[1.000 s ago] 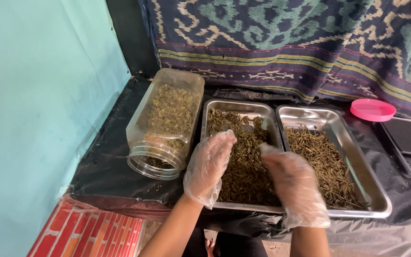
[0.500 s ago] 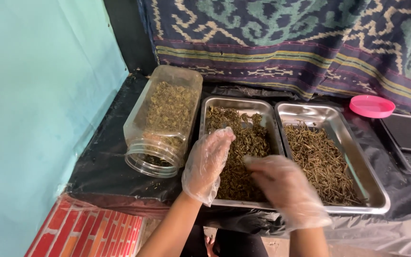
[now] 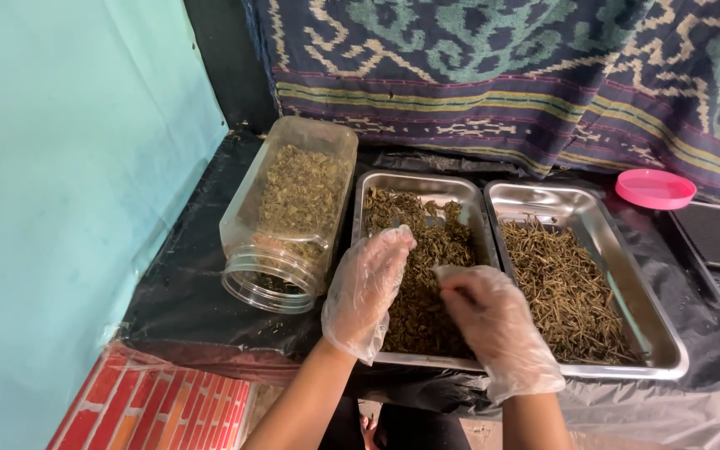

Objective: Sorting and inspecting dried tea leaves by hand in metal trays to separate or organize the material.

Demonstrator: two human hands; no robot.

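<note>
Left hand point(image 3: 366, 293) loosely open on dried herbs point(image 3: 422, 275); right hand point(image 3: 493, 325) curled, seemingly pinching herbs.

Both forearms reach forward, bare below thin clear gloves. The left hand point(image 3: 368, 292) lies relaxed, fingers loosely extended; the right hand point(image 3: 493, 321) curls, fingers pinched together.

Left of our hands we see a plain turquoise wall point(image 3: 68, 192), beyond them a dark patterned woven cloth point(image 3: 493, 75) hanging behind the black plastic-covered table point(image 3: 177, 292), and below them to the left a red brick-patterned surface point(image 3: 160, 412).
</note>
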